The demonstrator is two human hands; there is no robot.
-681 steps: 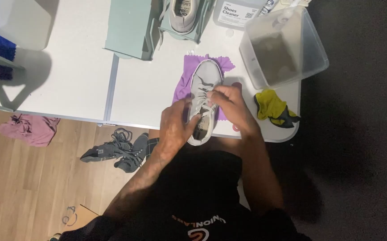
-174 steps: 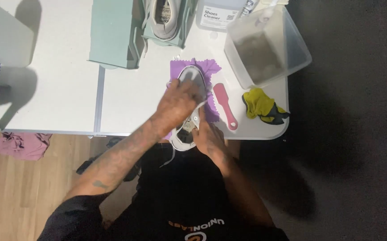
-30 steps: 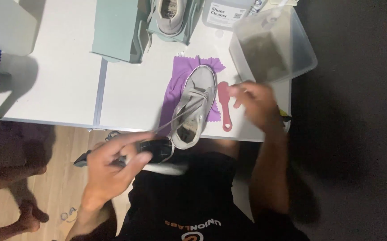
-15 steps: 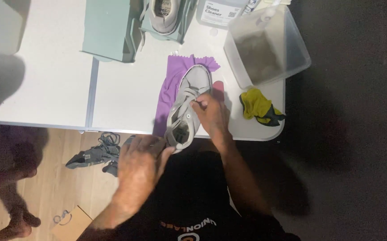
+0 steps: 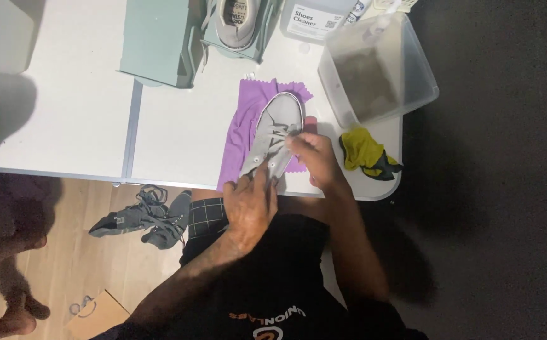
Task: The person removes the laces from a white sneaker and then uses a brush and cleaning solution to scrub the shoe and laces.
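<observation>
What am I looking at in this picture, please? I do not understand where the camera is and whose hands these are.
The camera sits on a person's head and looks down, so both hands are that person's own. The left hand grips the heel end of a grey shoe; the right hand touches its laces. The shoe lies on a purple cloth on a white table. Nearby are a clear plastic tub, a yellow cloth, a cleaner bottle and a second shoe in a green box. More shoes lie on the floor.

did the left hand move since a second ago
Yes. The left hand was off the white table, down by the floor; now it is up at the table edge, on the grey shoe.
</observation>
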